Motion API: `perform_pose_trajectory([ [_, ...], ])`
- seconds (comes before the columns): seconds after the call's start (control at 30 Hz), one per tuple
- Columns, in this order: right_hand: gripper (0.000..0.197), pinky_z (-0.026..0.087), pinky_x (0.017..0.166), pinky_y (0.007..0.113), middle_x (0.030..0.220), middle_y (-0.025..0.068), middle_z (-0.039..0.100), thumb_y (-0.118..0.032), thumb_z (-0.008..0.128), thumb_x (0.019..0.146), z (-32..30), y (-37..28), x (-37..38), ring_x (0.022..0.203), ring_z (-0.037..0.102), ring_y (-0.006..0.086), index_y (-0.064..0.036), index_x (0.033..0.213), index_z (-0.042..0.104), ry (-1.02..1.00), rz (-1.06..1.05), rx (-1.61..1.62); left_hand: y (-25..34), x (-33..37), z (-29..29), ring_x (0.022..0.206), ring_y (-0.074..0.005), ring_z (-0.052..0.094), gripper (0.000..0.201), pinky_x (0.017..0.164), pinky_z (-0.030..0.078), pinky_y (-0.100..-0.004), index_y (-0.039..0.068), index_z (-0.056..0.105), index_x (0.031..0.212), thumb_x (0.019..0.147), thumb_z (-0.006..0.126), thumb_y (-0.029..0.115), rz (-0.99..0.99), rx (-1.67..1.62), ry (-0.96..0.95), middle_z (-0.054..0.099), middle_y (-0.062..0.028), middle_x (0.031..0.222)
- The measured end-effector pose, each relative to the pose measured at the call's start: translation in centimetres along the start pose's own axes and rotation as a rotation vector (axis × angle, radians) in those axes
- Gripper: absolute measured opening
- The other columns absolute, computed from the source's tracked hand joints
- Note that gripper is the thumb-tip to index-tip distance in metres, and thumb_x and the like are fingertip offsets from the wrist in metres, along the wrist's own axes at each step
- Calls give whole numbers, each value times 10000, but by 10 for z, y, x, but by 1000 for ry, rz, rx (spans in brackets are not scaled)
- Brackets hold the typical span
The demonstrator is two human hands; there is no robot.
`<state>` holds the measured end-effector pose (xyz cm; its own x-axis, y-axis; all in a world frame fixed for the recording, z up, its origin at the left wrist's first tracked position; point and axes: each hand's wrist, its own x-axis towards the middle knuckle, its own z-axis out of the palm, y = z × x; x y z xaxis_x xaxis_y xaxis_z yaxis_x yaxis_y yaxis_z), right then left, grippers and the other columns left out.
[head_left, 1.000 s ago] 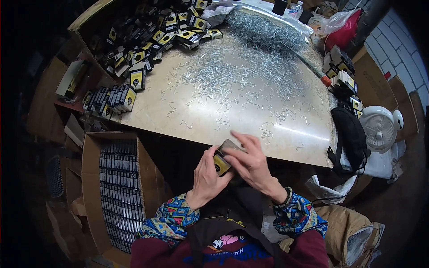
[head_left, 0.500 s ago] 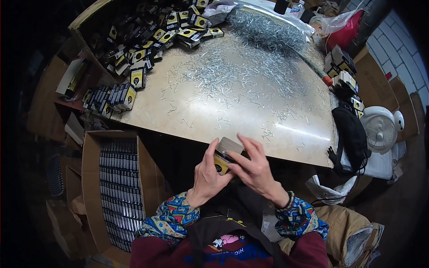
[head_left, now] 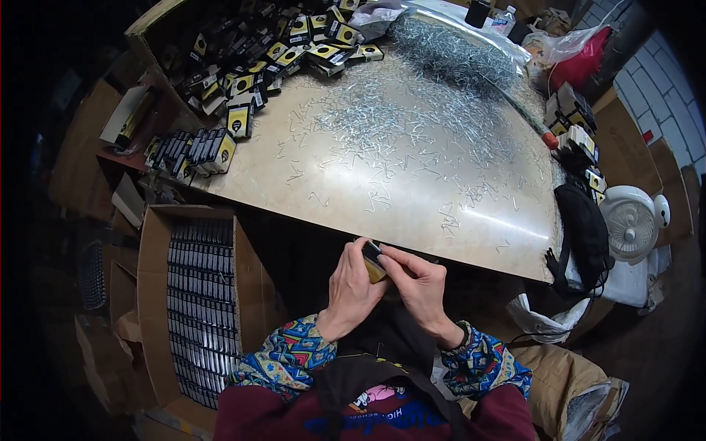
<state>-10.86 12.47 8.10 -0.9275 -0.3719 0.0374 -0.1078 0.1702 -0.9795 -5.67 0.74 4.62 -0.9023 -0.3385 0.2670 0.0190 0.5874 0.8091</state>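
A small black-and-yellow carton [head_left: 374,272] is held in front of my body, just off the table's near edge. My left hand [head_left: 348,285] wraps around its side, with the fingers closed on it. At its dark upper end, my right hand [head_left: 421,285] presses or pinches with thumb and fingertips. The fingers cover much of the carton, so its contents cannot be seen. Beyond my hands, many loose bent metal wire pieces [head_left: 379,121] lie scattered across the tabletop [head_left: 287,202].
Cartons [head_left: 239,117] are heaped at the far left; a row of upright cartons [head_left: 213,151] stands nearer. A large cardboard box [head_left: 152,294], packed with rows of cartons, is at my left. A wire heap [head_left: 452,55], black bag [head_left: 581,228] and white fan [head_left: 629,224] are across and right.
The carton's greyish open flap no longer shows; its end now looks dark and folded in. My right fingers have drawn together on that end, and both hands sit slightly lower.
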Motion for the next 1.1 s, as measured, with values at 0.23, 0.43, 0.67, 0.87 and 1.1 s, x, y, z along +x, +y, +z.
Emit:
perform_pose_trajectory([
  [0.23,208,530,719,198,926,93,737,-34,702,863,3,6,2,806,654,73,29,1061,711,10,19,103,-6,-2,-3,942,-397,554,718,767,475,-428,-14,358,1266,680,767,48,52,25,-19,490,-206,1047],
  [0.43,199,536,705,219,928,127,736,-26,706,850,6,6,1,790,672,96,52,1032,706,31,-76,-30,-11,-1,-2,915,-407,571,671,742,487,-436,-7,363,1251,707,751,56,54,20,-42,505,-207,1031],
  [0.67,233,558,710,360,1005,224,676,70,647,794,13,12,3,807,674,337,63,1027,637,30,-700,-467,-12,2,-10,962,-421,570,609,774,497,-439,2,380,1254,763,725,106,-94,-98,-129,528,-224,1059],
  [0.87,195,512,850,299,1077,177,681,63,583,898,-10,13,21,980,671,244,38,1079,652,26,-488,-352,-25,51,-49,1026,-408,535,696,847,461,-466,-25,355,1354,824,704,261,83,53,-41,538,-234,1050],
  [1.1,190,511,845,335,1100,184,668,61,596,885,-40,16,36,1001,639,301,36,1065,653,35,-533,-550,-111,178,-162,999,-324,544,683,997,292,-506,-68,487,1255,857,643,465,111,1090,409,595,-196,1051],
])
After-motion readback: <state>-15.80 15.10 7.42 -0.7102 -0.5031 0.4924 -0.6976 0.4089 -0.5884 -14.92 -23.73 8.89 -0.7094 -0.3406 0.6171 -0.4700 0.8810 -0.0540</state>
